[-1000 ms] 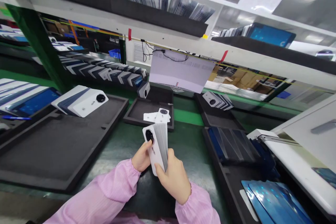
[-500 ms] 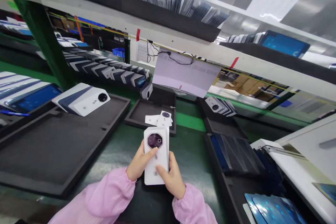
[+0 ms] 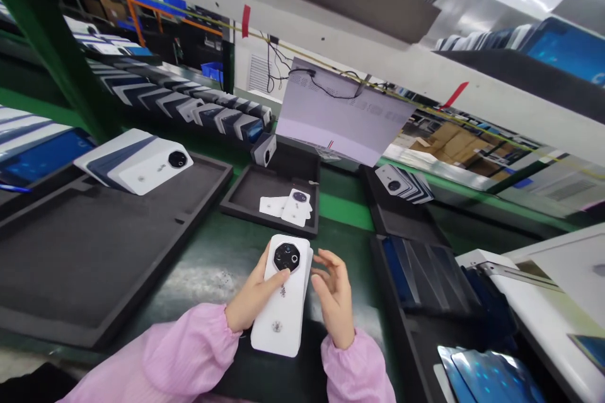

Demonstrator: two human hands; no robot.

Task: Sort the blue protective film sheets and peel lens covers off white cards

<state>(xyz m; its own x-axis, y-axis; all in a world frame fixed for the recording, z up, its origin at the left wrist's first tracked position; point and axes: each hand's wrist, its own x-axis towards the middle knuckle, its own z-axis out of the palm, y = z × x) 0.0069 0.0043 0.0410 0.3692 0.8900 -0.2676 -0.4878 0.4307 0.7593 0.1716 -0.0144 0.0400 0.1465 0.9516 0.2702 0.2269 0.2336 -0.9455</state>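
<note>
A small stack of white phone-shaped panels (image 3: 282,308) with a dark octagonal camera area at the top is held above the green table (image 3: 203,271). My left hand (image 3: 253,296) grips its left side, the thumb lying just below the camera area. To the right of the stack, my right hand (image 3: 334,293) is open with bent fingers, near the panels' right edge. Beyond the stack, a small black tray (image 3: 246,217) holds several white pieces (image 3: 297,206), the top one printed with a camera design.
A large black tray (image 3: 118,252) at left bears fanned panels (image 3: 142,164). On the right, another black tray (image 3: 420,352) holds dark panels (image 3: 430,274) and shiny blue sheets (image 3: 496,378). A white shelf beam (image 3: 331,44) crosses above the table.
My right hand has let go of the panels and moved right, its fingers apart. The stack, still in my left hand, has tilted and sits slightly lower in view. The camera view has shifted.
</note>
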